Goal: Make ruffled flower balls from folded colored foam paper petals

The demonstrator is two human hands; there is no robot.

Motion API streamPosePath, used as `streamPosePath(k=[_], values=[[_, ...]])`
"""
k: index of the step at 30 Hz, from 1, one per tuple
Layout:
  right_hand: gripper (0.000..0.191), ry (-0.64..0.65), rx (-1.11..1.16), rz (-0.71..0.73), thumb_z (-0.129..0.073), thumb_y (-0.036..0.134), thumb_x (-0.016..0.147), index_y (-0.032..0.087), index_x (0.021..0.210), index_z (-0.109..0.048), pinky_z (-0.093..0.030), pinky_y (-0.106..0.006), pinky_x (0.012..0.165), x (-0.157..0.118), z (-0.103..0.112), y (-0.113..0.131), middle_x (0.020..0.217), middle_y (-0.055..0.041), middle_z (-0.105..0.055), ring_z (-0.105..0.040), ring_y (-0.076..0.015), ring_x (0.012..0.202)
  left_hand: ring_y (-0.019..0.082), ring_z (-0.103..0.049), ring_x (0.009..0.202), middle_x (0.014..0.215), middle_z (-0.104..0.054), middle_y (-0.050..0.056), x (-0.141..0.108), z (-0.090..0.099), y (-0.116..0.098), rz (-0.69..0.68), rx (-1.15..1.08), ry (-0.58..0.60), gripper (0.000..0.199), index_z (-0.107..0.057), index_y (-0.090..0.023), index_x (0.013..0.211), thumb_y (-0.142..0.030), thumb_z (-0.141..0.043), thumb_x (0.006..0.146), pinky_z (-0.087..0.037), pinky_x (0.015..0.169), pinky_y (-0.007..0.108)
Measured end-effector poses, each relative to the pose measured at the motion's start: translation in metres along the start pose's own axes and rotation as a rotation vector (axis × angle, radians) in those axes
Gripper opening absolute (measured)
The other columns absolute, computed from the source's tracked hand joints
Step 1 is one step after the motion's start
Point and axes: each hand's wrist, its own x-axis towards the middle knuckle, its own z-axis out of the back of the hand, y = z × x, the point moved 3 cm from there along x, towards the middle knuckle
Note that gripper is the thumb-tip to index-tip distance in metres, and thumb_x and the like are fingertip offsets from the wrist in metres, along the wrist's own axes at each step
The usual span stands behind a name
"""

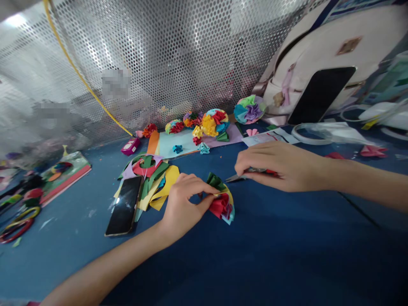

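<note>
Between its thumb and fingers, my left hand point(188, 204) pinches a folded paper flower point(223, 204) with green, yellow, red and light blue parts, just above the blue table. To the right, my right hand point(270, 165) is closed around a pair of small scissors point(237, 177). Their metal tips point left, close to the flower's right edge without visibly touching it. My right palm and fingers hide most of the handles.
Paper scraps point(164, 187) and a black phone point(124, 206) lie left of my left hand. Finished paper balls point(215, 123) sit behind. A second phone point(321, 93) leans on a white backpack point(328, 38), near tape rolls point(310, 134). A perforated metal panel point(178, 55) borders the table's back.
</note>
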Motion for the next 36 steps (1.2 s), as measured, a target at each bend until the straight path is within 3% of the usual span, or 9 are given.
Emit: streamPosePath(k=[5,9,16,21,28,36], values=[[0.03,0.024,-0.277,0.209,-0.036,0.02,0.109,0.021,0.101,-0.065,-0.038,-0.031,0.062,-0.002,0.006,0.02,0.087,-0.0028,-0.067,-0.058,-0.0174,0.07,0.015,-0.064,0.067,0.073,-0.077,-0.001,0.001,-0.001,-0.001,0.089,-0.043,0.009,0.018,-0.078,-0.023,0.077,-0.006,-0.076,0.084,-0.046,0.068,0.033],[0.037,0.004,-0.445,0.289,-0.034,0.008,0.105,0.022,0.097,-0.068,-0.034,-0.033,0.06,-0.002,0.001,0.029,0.075,-0.0003,-0.061,-0.052,-0.0175,0.066,0.015,-0.065,0.068,0.072,-0.077,0.0,0.001,-0.002,-0.001,0.157,-0.102,0.022,0.02,-0.079,-0.023,0.077,-0.003,-0.075,0.082,-0.047,0.067,0.032],[0.032,-0.126,-0.541,0.278,-0.037,0.008,0.107,0.02,0.095,-0.065,-0.032,-0.032,0.062,0.002,-0.006,0.044,0.077,0.0007,-0.065,-0.052,-0.0158,0.069,0.015,-0.067,0.07,0.075,-0.078,-0.001,0.0,-0.006,-0.003,0.107,-0.033,0.021,0.019,-0.079,-0.022,0.079,-0.003,-0.081,0.079,-0.046,0.071,0.033],[0.029,-0.114,-0.539,0.269,-0.039,0.006,0.105,0.019,0.095,-0.064,-0.032,-0.032,0.063,0.002,-0.012,0.047,0.079,-0.0001,-0.065,-0.052,-0.016,0.07,0.016,-0.066,0.07,0.076,-0.079,-0.002,0.0,-0.009,-0.007,0.034,0.052,0.024,0.017,-0.078,-0.023,0.079,-0.007,-0.082,0.081,-0.044,0.077,0.037],[0.035,-0.133,-0.501,0.26,-0.034,0.006,0.106,0.017,0.093,-0.064,-0.034,-0.033,0.063,0.003,-0.014,0.048,0.078,-0.0006,-0.065,-0.053,-0.0162,0.069,0.018,-0.066,0.076,0.082,-0.08,0.0,0.001,-0.007,-0.008,0.052,0.001,0.052,0.011,-0.081,-0.024,0.083,-0.014,-0.079,0.088,-0.044,0.076,0.037],[0.025,-0.117,-0.543,0.297,-0.043,0.008,0.104,0.019,0.094,-0.063,-0.032,-0.032,0.062,0.003,-0.018,0.054,0.076,0.0008,-0.063,-0.051,-0.0158,0.069,0.016,-0.063,0.072,0.074,-0.076,-0.003,0.002,-0.007,-0.01,0.097,0.011,0.091,0.02,-0.072,-0.021,0.07,-0.009,-0.083,0.081,-0.04,0.076,0.036]])
